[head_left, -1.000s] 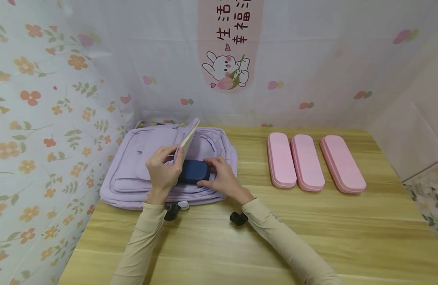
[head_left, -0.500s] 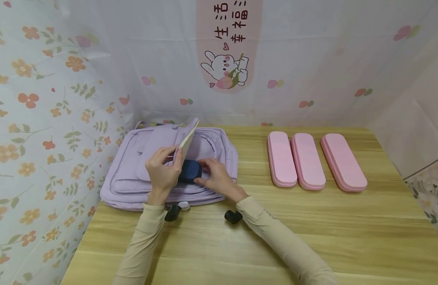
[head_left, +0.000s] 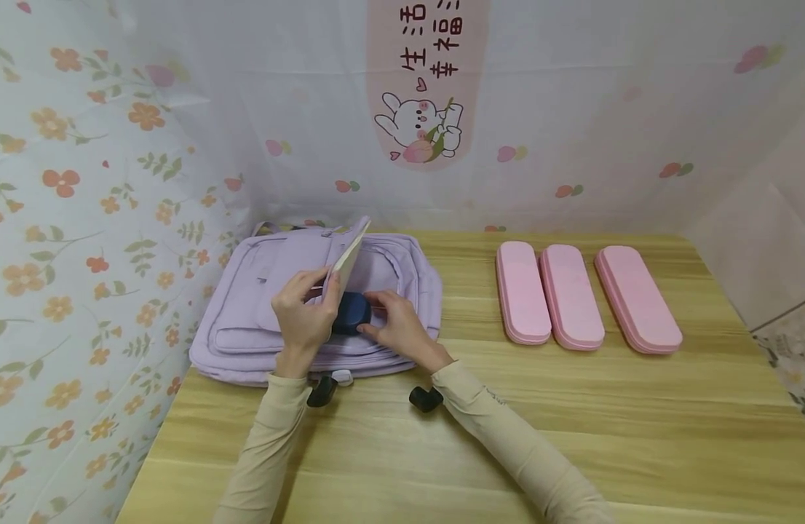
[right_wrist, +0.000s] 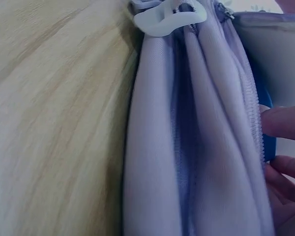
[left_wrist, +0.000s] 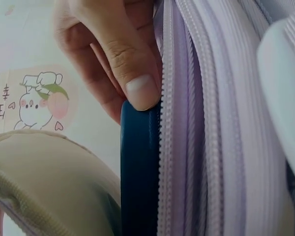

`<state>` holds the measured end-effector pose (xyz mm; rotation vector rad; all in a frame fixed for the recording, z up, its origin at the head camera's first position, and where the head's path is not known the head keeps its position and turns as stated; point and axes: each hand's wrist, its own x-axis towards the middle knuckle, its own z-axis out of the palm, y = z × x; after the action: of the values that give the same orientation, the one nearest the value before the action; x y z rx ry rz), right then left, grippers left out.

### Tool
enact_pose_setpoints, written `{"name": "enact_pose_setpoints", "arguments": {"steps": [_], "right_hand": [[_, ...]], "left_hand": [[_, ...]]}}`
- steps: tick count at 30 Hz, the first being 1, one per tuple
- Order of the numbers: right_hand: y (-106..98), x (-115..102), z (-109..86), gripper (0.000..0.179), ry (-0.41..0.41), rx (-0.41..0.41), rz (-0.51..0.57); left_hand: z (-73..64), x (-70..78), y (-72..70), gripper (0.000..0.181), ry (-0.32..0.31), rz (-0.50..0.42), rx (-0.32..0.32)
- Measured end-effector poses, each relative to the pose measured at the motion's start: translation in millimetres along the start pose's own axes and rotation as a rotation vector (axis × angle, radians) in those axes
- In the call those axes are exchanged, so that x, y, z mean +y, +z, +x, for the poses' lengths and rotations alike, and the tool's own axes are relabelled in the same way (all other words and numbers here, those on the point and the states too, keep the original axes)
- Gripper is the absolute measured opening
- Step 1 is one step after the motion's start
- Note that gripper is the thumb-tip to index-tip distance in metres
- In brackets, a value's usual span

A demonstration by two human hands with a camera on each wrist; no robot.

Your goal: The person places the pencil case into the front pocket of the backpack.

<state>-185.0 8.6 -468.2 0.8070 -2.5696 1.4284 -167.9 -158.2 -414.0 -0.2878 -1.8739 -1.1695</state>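
Observation:
A pale purple backpack (head_left: 245, 291) lies flat at the left of the table. My left hand (head_left: 304, 309) pinches the edge of its front pocket's flap (head_left: 350, 255) and holds it raised. Part of a dark blue case (head_left: 353, 313) with rounded corners shows under the flap; its left part is hidden inside the pocket. With thumb and fingers my right hand (head_left: 399, 324) grips the case's right end. In the left wrist view the blue case (left_wrist: 139, 172) stands right beside the zip teeth (left_wrist: 163, 162), the thumb (left_wrist: 141, 91) on its end.
Three pink cases (head_left: 523, 291) lie side by side on the wooden table (head_left: 494, 437), right of the backpack. A white buckle (head_left: 341, 377) sticks out at the bag's near edge. Patterned cloth (head_left: 298, 109) hangs behind and at the left.
My right hand has moved left with the blue case, and less of the case shows outside the pocket. The left hand keeps the flap raised in place.

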Motion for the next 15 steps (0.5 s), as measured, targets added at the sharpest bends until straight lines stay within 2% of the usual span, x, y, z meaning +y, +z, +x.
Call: {"name": "enact_pose_setpoints", "arguments": {"steps": [9,15], "right_hand": [[-6,-3,-0.8,0.05,-0.013,-0.005,-0.052],[-17,-11,-5.7,0.05,-0.017,0.007,-0.078]], "left_hand": [[-2.4,-1.7,1.4,0.013,-0.018,0.016,-0.001],[-1.0,-2.0,1.4,0.013,-0.029,0.008,0.006]]}}
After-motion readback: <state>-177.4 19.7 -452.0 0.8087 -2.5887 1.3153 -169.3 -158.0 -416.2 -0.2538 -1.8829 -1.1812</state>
